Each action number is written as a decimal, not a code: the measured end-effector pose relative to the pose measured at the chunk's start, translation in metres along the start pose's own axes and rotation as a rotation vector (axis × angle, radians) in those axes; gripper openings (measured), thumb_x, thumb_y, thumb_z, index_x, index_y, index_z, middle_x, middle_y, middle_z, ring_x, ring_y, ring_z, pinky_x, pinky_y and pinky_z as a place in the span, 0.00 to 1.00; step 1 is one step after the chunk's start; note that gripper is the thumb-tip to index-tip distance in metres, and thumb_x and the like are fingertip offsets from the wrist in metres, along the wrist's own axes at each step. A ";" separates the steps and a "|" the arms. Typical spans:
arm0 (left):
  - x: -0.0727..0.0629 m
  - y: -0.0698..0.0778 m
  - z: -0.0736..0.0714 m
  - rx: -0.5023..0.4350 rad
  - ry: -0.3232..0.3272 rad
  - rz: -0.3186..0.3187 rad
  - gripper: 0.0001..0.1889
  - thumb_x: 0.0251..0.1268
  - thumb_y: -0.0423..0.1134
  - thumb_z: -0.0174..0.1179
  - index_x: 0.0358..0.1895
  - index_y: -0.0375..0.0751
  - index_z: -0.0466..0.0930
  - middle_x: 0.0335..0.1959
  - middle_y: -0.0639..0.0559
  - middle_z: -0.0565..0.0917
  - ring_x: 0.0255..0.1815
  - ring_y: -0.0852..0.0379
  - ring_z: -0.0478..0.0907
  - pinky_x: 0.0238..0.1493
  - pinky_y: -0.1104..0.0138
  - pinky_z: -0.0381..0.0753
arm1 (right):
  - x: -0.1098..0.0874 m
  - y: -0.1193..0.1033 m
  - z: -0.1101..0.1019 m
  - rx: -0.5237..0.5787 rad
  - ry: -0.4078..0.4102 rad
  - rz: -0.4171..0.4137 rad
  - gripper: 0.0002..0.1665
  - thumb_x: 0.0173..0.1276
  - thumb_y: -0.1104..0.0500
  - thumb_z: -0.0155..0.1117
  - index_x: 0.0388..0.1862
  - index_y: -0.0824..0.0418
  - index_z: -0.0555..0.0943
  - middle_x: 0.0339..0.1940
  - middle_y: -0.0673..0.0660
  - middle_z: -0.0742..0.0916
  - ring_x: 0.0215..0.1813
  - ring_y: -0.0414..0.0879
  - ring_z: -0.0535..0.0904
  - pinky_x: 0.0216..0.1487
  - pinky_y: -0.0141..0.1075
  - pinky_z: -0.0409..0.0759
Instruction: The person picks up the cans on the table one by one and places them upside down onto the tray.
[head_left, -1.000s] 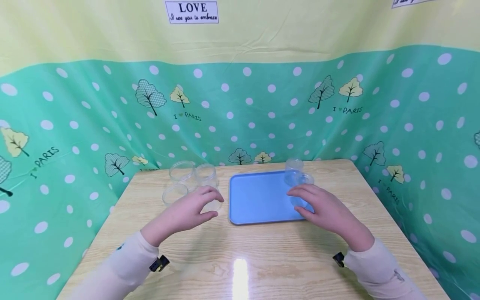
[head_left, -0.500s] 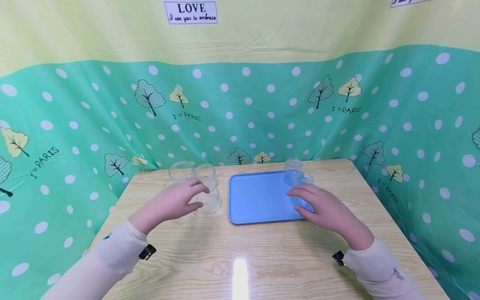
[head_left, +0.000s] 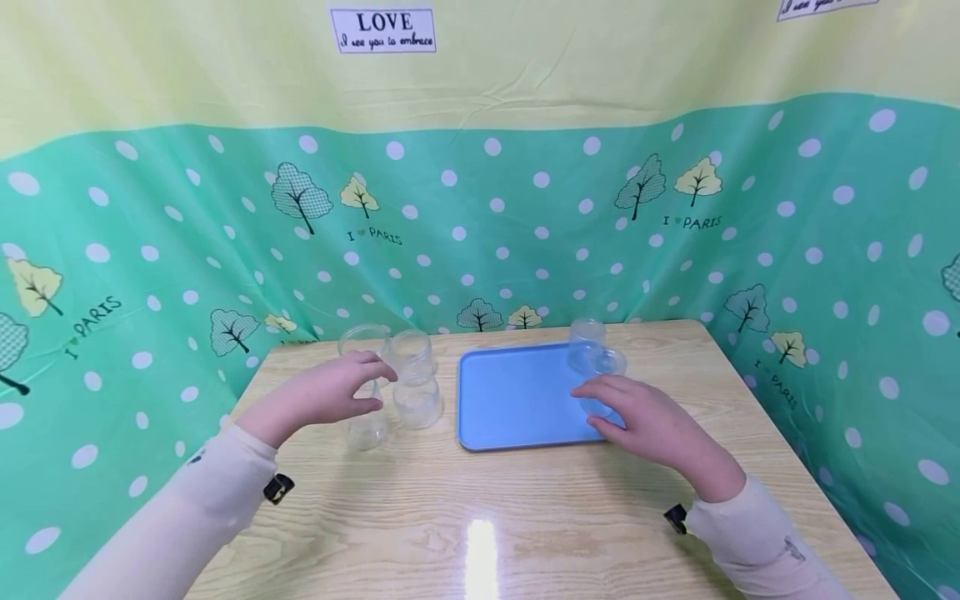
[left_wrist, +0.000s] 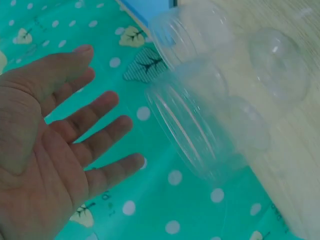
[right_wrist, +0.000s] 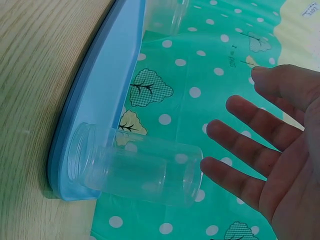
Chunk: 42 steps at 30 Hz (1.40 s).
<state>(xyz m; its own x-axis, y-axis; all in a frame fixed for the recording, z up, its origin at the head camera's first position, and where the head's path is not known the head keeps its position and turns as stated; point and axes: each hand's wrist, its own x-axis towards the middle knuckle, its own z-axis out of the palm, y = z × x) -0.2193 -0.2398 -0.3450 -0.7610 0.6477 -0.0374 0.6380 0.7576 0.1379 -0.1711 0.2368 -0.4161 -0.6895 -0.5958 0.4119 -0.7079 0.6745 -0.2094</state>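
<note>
My left hand [head_left: 326, 396] hovers with fingers spread among several clear plastic jars on the left of the table; it holds nothing. A clear jar [head_left: 367, 429] stands partly behind its fingers, and a second clear jar [head_left: 417, 403] is just to its right. In the left wrist view, a wide-mouthed jar [left_wrist: 200, 135] is beyond the fingertips. My right hand [head_left: 648, 421], its fingers loosely bent, is above the right end of a blue tray [head_left: 517, 400]. Past its fingertips, the right wrist view has a tall clear jar [right_wrist: 140, 167] upright on the tray, untouched.
Toward the back left stand a wide clear jar [head_left: 363, 337] and a narrower one [head_left: 411, 354]. Another clear jar [head_left: 587, 343] occupies the tray's far right corner. A green dotted curtain [head_left: 480, 217] hangs right behind the wooden table [head_left: 420, 517].
My left hand has moved left and slightly back across the jars, uncovering the two at its right. The right hand stays practically where it was. No jar has visibly moved.
</note>
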 end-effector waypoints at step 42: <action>0.003 -0.045 0.005 -0.094 -0.184 -0.087 0.29 0.58 0.42 0.76 0.65 0.50 0.80 0.69 0.43 0.74 0.71 0.37 0.70 0.65 0.46 0.78 | -0.001 0.000 0.000 0.005 -0.042 0.000 0.23 0.65 0.58 0.76 0.59 0.50 0.83 0.55 0.45 0.86 0.56 0.42 0.84 0.53 0.42 0.87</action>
<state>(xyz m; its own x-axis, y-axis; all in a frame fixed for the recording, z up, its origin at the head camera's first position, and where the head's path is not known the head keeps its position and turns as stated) -0.2496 -0.2713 -0.3561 -0.7726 0.5909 -0.2323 0.5507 0.8057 0.2179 -0.1703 0.2374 -0.4164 -0.6955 -0.6132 0.3746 -0.7084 0.6725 -0.2143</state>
